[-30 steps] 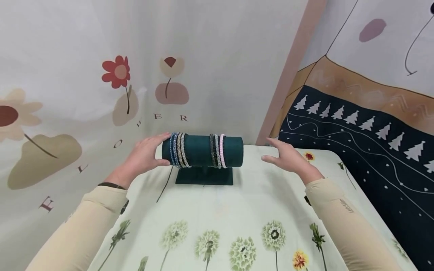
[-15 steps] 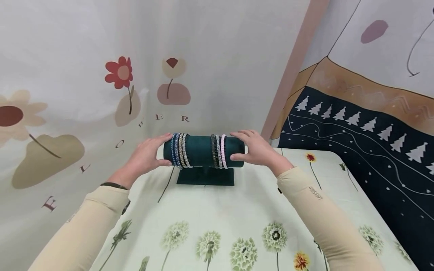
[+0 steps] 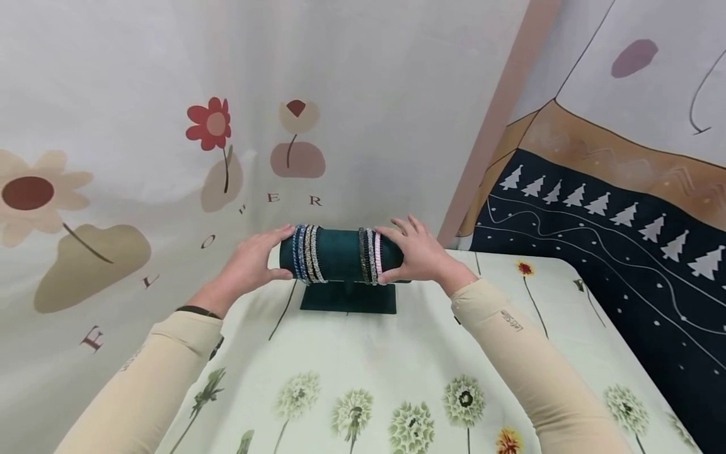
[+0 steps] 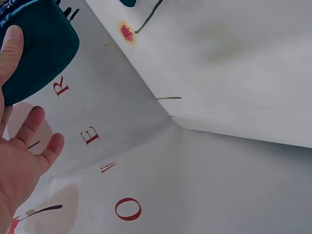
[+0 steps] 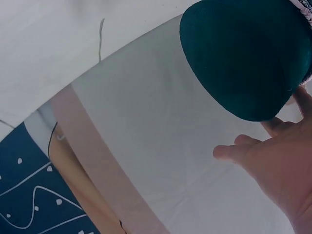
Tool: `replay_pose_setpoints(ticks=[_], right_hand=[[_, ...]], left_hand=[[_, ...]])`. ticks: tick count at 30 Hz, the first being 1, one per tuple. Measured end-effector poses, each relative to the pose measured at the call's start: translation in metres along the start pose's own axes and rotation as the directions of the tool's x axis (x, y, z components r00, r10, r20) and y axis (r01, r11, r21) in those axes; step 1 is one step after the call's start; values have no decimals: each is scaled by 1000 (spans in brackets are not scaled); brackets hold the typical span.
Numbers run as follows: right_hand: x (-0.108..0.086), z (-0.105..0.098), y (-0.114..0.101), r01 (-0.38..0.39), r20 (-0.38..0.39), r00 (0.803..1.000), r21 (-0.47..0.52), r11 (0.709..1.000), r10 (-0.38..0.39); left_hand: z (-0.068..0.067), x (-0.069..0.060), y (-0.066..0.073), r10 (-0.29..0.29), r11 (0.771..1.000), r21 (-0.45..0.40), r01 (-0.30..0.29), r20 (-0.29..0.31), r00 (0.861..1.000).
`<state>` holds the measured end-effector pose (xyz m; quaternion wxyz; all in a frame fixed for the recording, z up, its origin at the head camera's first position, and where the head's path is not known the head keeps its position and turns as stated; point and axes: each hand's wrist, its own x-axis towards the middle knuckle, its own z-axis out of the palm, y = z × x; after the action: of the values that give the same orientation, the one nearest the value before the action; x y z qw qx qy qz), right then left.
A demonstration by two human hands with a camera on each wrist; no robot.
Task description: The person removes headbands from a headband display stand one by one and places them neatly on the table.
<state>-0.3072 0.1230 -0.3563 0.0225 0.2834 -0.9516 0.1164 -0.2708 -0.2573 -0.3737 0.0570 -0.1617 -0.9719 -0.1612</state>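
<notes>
A dark green velvet bracelet stand (image 3: 340, 252), a horizontal roll on a flat base, stands on the table. Blue, gold and silver bracelets (image 3: 309, 253) circle its left part. Toward its right sit dark and silvery bracelets (image 3: 367, 255) and a pink bracelet (image 3: 378, 252). My left hand (image 3: 249, 261) holds the roll's left end, thumb in front and index finger on top; its other fingers (image 4: 51, 148) stay off the roll. At the right end, my right hand (image 3: 420, 255) pinches the pink bracelet between thumb and index finger, with other fingers (image 5: 231, 151) extended.
The table is covered with a pale flower-print cloth (image 3: 368, 347). Behind it hangs a light curtain (image 3: 386, 113) with printed flowers and letters. A navy cloth with white trees (image 3: 573, 239) hangs along the right side.
My right hand has come in from the right, over the roll's right end, and its thumb and index finger now meet the pink bracelet. The left hand keeps its hold.
</notes>
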Motion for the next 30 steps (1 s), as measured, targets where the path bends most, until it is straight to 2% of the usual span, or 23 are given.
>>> replay_pose_setpoints(ticks=[13, 30], right_hand=[[10, -3, 0, -54, 81, 995, -28, 998, 56], [15, -7, 1, -73, 120, 990, 44, 996, 68]], left_hand=[[2, 0, -3, 12, 1000, -15, -12, -10, 1000], [2, -1, -1, 8, 1000, -17, -8, -9, 1000]])
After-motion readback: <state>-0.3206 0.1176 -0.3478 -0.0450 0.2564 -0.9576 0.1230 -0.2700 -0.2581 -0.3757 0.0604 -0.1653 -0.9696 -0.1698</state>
